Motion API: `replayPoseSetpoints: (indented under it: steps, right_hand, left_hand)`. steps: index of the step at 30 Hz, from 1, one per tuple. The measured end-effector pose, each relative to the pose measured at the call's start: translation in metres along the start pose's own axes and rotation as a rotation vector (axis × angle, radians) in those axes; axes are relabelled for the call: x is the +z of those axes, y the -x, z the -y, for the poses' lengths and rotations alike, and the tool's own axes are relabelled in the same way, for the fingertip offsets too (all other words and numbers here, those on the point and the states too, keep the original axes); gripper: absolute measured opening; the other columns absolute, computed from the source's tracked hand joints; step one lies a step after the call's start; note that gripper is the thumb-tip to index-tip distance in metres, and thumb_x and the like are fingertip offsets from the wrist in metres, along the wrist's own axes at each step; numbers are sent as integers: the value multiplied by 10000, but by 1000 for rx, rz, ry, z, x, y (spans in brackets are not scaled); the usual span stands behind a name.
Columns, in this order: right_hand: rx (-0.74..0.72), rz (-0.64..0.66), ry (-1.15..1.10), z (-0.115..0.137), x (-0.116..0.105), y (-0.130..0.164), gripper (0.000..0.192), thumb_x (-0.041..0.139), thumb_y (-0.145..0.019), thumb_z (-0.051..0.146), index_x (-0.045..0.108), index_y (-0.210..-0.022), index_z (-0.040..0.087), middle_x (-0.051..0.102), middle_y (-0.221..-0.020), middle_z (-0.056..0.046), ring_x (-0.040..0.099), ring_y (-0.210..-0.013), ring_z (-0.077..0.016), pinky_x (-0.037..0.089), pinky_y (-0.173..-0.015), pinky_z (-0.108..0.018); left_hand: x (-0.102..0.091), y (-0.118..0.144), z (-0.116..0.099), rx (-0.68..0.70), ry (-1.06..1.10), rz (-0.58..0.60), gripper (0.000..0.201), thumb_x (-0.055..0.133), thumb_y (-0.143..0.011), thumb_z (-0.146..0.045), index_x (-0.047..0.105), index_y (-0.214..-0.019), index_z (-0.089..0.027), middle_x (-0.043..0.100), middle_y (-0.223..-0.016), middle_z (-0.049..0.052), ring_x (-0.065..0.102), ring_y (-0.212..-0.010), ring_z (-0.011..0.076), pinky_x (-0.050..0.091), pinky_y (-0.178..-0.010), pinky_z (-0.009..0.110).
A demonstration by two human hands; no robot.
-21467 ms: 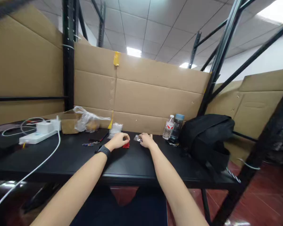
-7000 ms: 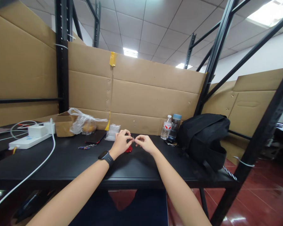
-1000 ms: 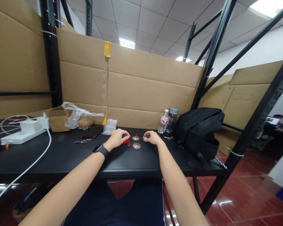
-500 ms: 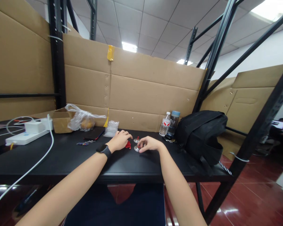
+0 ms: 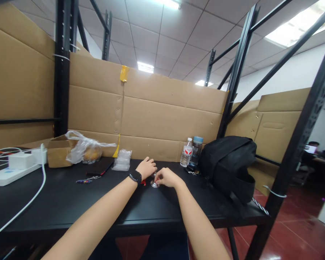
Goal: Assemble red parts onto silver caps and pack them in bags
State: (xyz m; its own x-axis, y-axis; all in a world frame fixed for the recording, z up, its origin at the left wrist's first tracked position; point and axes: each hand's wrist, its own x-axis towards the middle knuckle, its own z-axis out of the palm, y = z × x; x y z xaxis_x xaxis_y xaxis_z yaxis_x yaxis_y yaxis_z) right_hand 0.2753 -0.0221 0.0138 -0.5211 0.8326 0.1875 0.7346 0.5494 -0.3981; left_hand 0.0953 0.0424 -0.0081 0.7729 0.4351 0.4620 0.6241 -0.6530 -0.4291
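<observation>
My right hand (image 5: pixel 166 177) is closed in a pinch on the red top of a small clear disc (image 5: pixel 154 185) that looks like a suction cup; the disc rests on the black table. My left hand (image 5: pixel 147 168), wearing a black watch (image 5: pixel 135 177), hovers just beyond with its fingers apart and bent slightly downward. Under its fingertips a second clear disc (image 5: pixel 154 174) is mostly hidden, and I cannot tell whether they touch it. Small red pieces (image 5: pixel 143 183) lie beside the left wrist, largely covered by it.
Left on the black table (image 5: pixel 97 202) are a power strip (image 5: pixel 16 171) with white cables, a cardboard box (image 5: pixel 59 151), a plastic bag (image 5: pixel 83 150), a phone (image 5: pixel 99 168) and clear packets (image 5: pixel 122 160). To the right stand two bottles (image 5: pixel 186 153) and a black backpack (image 5: pixel 227 166).
My left hand has moved rightward from beside the red pieces to over the far disc. The right hand's fingers have come down onto the near disc's red top. The camera view has shifted.
</observation>
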Motion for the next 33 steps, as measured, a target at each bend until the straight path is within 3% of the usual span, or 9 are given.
replayPoseSetpoints:
  steps: [5, 11, 15, 19, 22, 26, 33]
  right_hand:
    - [13, -74, 2, -8, 3, -3, 154, 681, -750, 69, 782, -756, 186, 746, -712, -4, 651, -670, -145, 445, -656, -217]
    - [102, -346, -28, -13, -13, -22, 83, 680, -791, 144, 758, -787, 172, 747, -771, -35, 647, -699, -160, 471, -689, -248]
    - [45, -408, -224, -2, -23, -52, 93, 673, -818, 230, 730, -814, 156, 753, -811, -62, 673, -747, -172, 513, -743, -270]
    - [40, -408, -518, 15, -12, -76, 171, 684, -815, 334, 684, -848, 166, 756, -877, -69, 705, -828, -194, 546, -717, -282]
    - [77, -457, -726, 25, 9, -81, 247, 715, -800, 407, 646, -897, 190, 736, -1019, -59, 719, -876, -194, 563, -655, -262]
    - [108, -381, -955, 28, 30, -73, 323, 773, -786, 436, 577, -891, 202, 695, -1070, -36, 745, -761, -162, 596, -630, -265]
    - [119, -212, -1116, 24, 26, -51, 391, 771, -828, 247, 608, -1184, 252, 705, -1100, -55, 774, -714, -175, 610, -630, -251]
  left_hand:
    - [-11, 7, 7, -99, 178, 2, 164, 632, -926, -203, 748, -817, -246, 750, -968, 66, 559, -1093, 257, 311, -957, 438]
    - [-36, 30, 31, -455, 415, -111, 238, 549, -970, -343, 772, -915, -279, 734, -1100, 62, 524, -1149, 275, 318, -953, 451]
    - [-43, 44, 41, -620, 496, -203, 278, 527, -979, -411, 776, -969, -290, 711, -1158, 60, 535, -1150, 269, 335, -945, 442]
    - [-45, 52, 44, -730, 561, -198, 266, 553, -954, -427, 786, -972, -297, 696, -1177, 53, 547, -1160, 280, 366, -910, 422]
    - [-44, 55, 44, -767, 584, -193, 269, 560, -945, -427, 791, -971, -291, 688, -1191, 58, 545, -1175, 284, 381, -905, 416]
    - [-43, 55, 37, -756, 572, -186, 271, 568, -938, -418, 798, -947, -275, 692, -1182, 66, 536, -1181, 293, 389, -924, 433]
    - [-41, 57, 28, -672, 534, -174, 219, 614, -888, -380, 809, -882, -280, 703, -1133, 49, 543, -1134, 289, 386, -956, 459]
